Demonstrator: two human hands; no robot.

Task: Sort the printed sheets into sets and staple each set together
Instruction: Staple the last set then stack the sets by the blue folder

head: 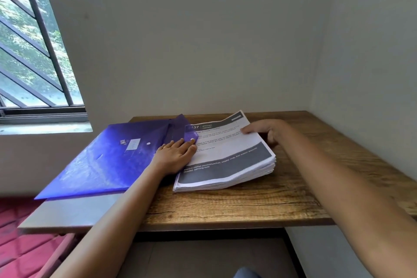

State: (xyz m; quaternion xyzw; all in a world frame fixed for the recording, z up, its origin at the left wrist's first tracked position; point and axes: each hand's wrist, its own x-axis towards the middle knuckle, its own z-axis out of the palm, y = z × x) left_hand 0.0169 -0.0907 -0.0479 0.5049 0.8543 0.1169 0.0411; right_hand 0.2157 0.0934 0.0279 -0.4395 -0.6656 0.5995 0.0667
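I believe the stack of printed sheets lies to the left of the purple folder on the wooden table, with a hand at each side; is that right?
Not quite: in the head view the stack of printed sheets lies to the right of the purple folder. It is on the wooden table, with the left hand and right hand at its sides.

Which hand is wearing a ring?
The left hand, flat on the blue folder flap; the right hand, resting on the paper stack, shows none.
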